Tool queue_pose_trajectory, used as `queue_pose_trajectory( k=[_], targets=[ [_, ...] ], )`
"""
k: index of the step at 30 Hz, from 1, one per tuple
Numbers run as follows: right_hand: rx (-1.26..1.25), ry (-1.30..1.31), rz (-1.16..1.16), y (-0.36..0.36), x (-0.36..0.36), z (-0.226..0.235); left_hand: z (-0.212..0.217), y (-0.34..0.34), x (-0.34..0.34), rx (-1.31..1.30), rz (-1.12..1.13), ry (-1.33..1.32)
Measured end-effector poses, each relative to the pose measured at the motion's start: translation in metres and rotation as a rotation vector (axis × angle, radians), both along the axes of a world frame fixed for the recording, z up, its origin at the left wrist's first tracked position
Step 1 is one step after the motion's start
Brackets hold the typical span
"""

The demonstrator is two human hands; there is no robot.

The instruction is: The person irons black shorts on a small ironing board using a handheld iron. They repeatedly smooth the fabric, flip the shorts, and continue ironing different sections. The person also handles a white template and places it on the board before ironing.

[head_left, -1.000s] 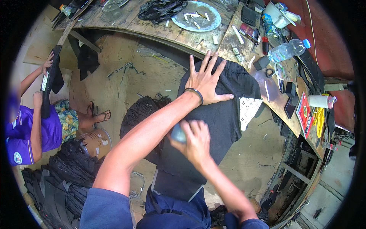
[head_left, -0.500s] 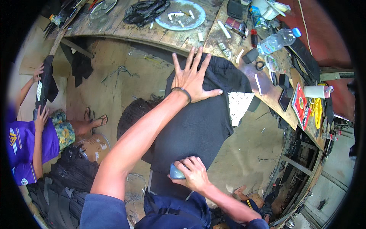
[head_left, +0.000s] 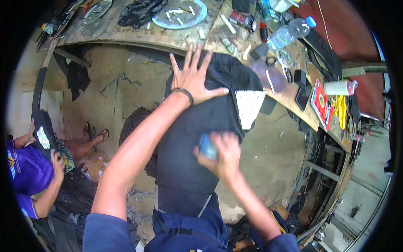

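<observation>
A long piece of black cloth (head_left: 187,145) lies stretched from my lap up to the edge of the wooden table. My left hand (head_left: 193,80) rests flat on its far end, fingers spread, with a dark band at the wrist. My right hand (head_left: 228,157), smeared by motion, holds a palm-sized blue-grey block (head_left: 208,147) over the middle of the cloth. Its exact kind cannot be made out. Beside the cloth's right edge, a white printed piece (head_left: 250,107) sticks out near my left thumb.
The table (head_left: 140,35) bears a blue-rimmed plate (head_left: 179,21) of white stubs, a plastic bottle (head_left: 291,33), a red booklet (head_left: 322,105) and a white tumbler (head_left: 338,88). At left, a person in purple (head_left: 33,168) holds a black piece (head_left: 44,130). Dark cloth heaps lie around.
My right hand has moved up and right along the cloth with the blue-grey block. My left hand stays flat on the cloth. The person at left has lowered and turned their black piece.
</observation>
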State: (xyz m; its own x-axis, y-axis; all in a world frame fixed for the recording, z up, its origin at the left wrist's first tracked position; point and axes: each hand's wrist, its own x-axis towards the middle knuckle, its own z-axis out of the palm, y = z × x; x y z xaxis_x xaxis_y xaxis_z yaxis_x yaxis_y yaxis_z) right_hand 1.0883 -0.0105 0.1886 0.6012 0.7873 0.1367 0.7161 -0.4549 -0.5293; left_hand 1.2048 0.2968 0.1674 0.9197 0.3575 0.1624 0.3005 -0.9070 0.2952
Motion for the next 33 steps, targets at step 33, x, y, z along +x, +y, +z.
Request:
queue_pose_trajectory(
  k=[33],
  targets=[
    [-0.029,0.098,0.178,0.148,0.089,0.041,0.001,0.026,0.026,-0.091,-0.222,0.103]
  ],
)
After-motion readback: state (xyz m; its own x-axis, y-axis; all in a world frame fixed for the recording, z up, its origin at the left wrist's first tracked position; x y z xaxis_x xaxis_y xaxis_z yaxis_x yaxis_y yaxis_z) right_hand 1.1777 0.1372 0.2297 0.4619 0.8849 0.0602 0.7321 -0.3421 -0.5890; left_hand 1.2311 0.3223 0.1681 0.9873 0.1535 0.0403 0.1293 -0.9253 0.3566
